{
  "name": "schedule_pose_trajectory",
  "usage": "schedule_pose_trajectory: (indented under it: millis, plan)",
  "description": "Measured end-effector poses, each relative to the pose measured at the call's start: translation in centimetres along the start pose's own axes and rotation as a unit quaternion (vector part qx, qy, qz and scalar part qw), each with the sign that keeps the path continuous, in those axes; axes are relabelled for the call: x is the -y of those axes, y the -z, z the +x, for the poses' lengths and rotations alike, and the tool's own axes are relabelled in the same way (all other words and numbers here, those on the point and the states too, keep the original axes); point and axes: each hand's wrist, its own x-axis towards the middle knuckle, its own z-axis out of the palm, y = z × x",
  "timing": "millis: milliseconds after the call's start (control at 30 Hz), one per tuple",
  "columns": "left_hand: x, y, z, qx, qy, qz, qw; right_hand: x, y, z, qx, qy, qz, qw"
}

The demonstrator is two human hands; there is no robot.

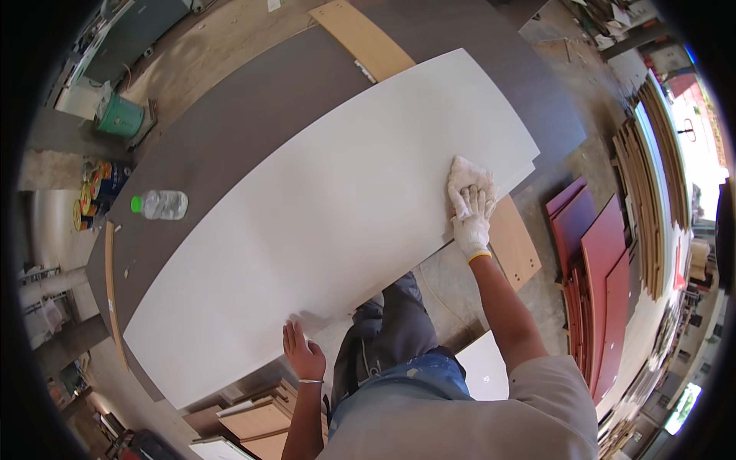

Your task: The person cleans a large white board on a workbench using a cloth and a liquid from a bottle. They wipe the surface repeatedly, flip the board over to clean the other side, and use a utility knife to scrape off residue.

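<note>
- Right hand [471,222], in a white work glove with a yellow cuff, lies flat with fingers spread on a crumpled white rag [468,178], pressing it against the white panel [345,215] near that panel's far right corner.
- Left hand [303,354], bare with a thin bangle at the wrist, rests on the panel's near edge towards its left end, fingers curled loosely over the rim as if bracing it; it grips nothing else.
- That large white panel lies flat on a wider dark grey board [230,130], which serves as the work surface; a second white sheet seems to peek out beneath it at the right corner.
- As for progress, the wiping looks to be in hand: the rag sits at the far right end, and the panel's face reads evenly clean and matt. I cannot tell which stretches have been covered, since no smear or dust line shows.
- A clear plastic bottle with a green cap [159,205] lies on its side on the grey board, well apart from both hands.
- Red-brown boards [598,261] lean stacked to the right, and a pale wooden plank [360,38] rests at the far end.
</note>
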Motion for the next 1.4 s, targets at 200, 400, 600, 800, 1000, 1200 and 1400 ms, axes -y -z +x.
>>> schedule_pose_trajectory:
  millis: [200, 400, 600, 800, 1000, 1200, 1400]
  plan:
    - [-2.7, -0.7, 3.0, 0.083, 0.045, 0.091, 0.991, -9.0, 2.4, 10.5, -0.037, -0.12, 0.034, 0.992]
    - [-5.9, -1.8, 4.2, 0.126, 0.142, 0.118, 0.975, -19.8, 4.8, 21.8, -0.045, -0.198, -0.016, 0.979]
    - [-6.8, -1.5, 2.9, 0.11, 0.257, 0.061, 0.958, -7.9, 6.7, 35.9, 0.009, -0.231, 0.049, 0.972]
    - [-7.1, -0.2, 6.1, 0.097, 0.297, 0.004, 0.95, 5.3, 3.8, 42.5, -0.069, -0.015, -0.003, 0.998]
    - [-8.4, -2.1, 4.5, 0.048, 0.355, -0.027, 0.933, 27.6, 1.9, 25.6, -0.132, 0.308, -0.016, 0.942]
    - [-5.6, -3.0, 1.5, 0.014, 0.274, -0.011, 0.962, 39.2, 0.1, 18.4, -0.148, 0.465, 0.036, 0.872]
    - [2.4, -2.0, -1.0, -0.31, 0.528, -0.18, 0.77, 50.4, 6.2, 12.1, 0.025, 0.465, 0.245, 0.85]
